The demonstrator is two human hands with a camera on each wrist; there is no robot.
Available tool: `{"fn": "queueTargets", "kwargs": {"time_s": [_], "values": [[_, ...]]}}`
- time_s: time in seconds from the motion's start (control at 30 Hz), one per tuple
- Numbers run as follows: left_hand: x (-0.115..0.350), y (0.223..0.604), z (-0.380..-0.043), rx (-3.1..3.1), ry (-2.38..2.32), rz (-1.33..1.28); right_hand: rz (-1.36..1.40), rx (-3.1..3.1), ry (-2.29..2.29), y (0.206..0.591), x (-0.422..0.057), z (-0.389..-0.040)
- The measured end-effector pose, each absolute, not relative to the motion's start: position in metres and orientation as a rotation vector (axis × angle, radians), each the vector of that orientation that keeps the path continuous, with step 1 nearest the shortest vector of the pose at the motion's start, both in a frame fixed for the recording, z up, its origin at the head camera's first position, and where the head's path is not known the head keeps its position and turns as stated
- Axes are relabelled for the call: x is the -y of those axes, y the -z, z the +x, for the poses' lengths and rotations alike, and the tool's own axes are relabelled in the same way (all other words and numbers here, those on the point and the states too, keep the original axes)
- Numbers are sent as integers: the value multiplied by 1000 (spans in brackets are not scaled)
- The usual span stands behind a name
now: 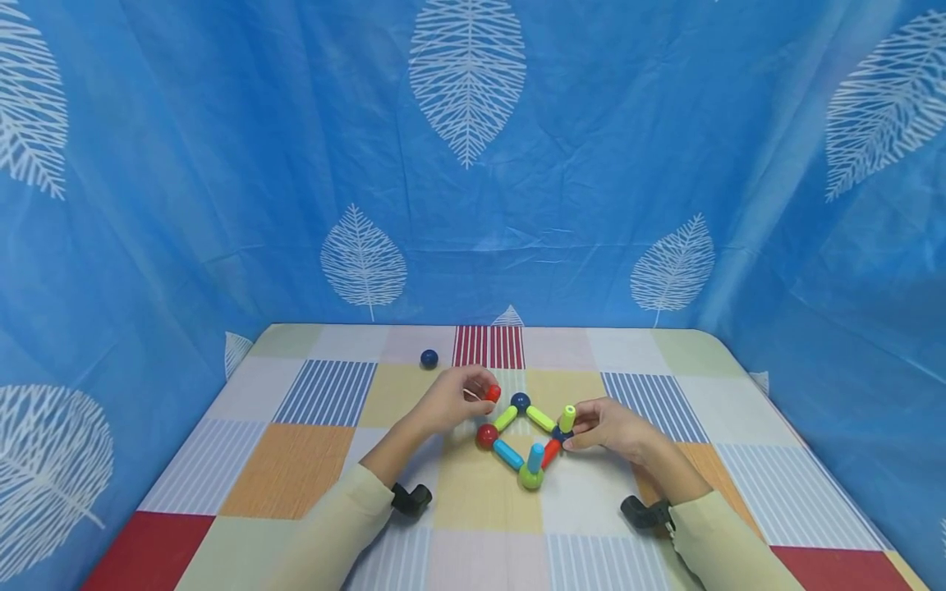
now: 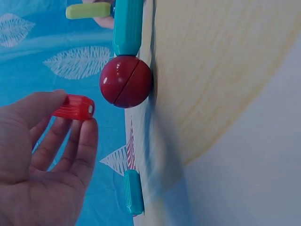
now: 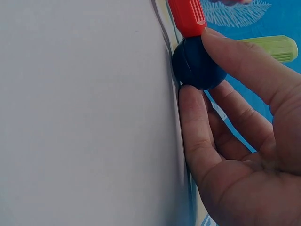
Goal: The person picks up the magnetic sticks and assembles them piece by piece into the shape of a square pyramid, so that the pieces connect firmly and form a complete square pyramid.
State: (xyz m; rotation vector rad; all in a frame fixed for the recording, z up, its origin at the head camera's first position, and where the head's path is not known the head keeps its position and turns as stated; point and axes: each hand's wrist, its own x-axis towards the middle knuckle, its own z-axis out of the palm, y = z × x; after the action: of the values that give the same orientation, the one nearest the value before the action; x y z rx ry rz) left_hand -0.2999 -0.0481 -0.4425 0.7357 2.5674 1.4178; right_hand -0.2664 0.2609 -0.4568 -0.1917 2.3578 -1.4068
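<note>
My left hand [image 1: 452, 400] pinches a short red rod [image 2: 75, 108] between thumb and fingers, raised just above the red ball [image 1: 486, 436]. That ball is the left corner of a four-sided frame of magnetic rods and balls lying on the cloth. My right hand [image 1: 613, 428] holds the dark blue ball [image 3: 194, 66] at the right corner, thumb on one side and a finger beneath. A yellow-green rod [image 1: 567, 418] stands upright on this ball. Another upright rod, light blue [image 1: 535, 456], stands on the green ball [image 1: 530, 478] at the near corner. A second dark blue ball [image 1: 521, 401] forms the far corner.
A loose dark blue ball [image 1: 429, 359] lies toward the back of the table, left of the frame. In the left wrist view a turquoise rod [image 2: 133, 193] lies on the patchwork cloth [image 1: 488, 509]. Blue leaf-print curtains [image 1: 554, 205] hang behind and at both sides.
</note>
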Motion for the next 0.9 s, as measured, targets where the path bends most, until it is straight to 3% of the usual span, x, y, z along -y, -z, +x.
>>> {"fn": "queueTargets", "kwargs": {"time_s": [0.47,0.9], "values": [[60,444,-285,-2355,-1636,805,-168,-2361,1400,456,-261,-265],[60,449,-283,-2329,-1562,836,-220,-2343,1417,456,-261,-263]]}}
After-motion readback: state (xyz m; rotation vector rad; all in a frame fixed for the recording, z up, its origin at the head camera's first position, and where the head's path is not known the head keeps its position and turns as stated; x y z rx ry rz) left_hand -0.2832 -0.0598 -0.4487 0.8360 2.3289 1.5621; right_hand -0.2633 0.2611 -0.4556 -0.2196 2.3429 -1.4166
